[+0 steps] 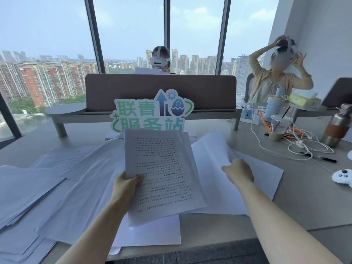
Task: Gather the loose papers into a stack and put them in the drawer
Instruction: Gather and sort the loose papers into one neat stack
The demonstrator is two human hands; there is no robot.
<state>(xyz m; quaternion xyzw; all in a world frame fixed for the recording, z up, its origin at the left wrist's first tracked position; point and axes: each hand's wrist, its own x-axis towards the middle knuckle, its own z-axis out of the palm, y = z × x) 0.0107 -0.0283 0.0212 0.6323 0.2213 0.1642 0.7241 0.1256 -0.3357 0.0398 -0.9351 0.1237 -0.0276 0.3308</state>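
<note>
**Right hand on the next sheet, stack waiting to its left**

My right hand [239, 171] lies on the desk-right papers, fingers curled at the near edge of a blank sheet [215, 149] that lifts away from me; I judge it a pinch, though the fingertips are hidden behind my knuckles. That sheet's long axis runs from my hand up and to the left, toward the green cut-out sign [152, 111]. Just to the left, my left hand [126, 184] grips the gathered printed pages [162, 168] by their left edge, thumb on top, held up tilted over the desk [304, 197]. So the coming move, as I judge it, is a short carry leftward onto that stack. More loose papers [28, 187] lie spread far left, nearer my left hand. No drawer is in view.
</note>
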